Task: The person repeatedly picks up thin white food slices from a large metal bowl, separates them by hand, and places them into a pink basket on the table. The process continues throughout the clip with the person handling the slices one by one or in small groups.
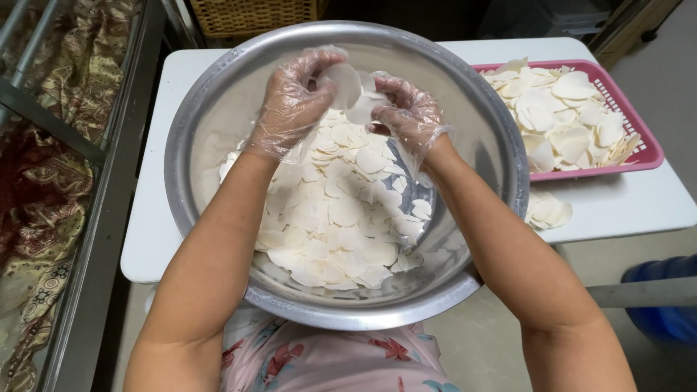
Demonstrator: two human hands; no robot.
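Steel bowl [218,116] of white slices [334,218], pink basket [639,131] beside

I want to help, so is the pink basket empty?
No, the pink basket is piled with white slices, like those in the metal bowl.

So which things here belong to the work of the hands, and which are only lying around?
In use:
- left hand and right hand, in clear gloves, holding a white slice
- metal bowl of white slices

Lying about:
- pink tray of slices
- small pile of slices on the white table
- wicker basket
- blue container
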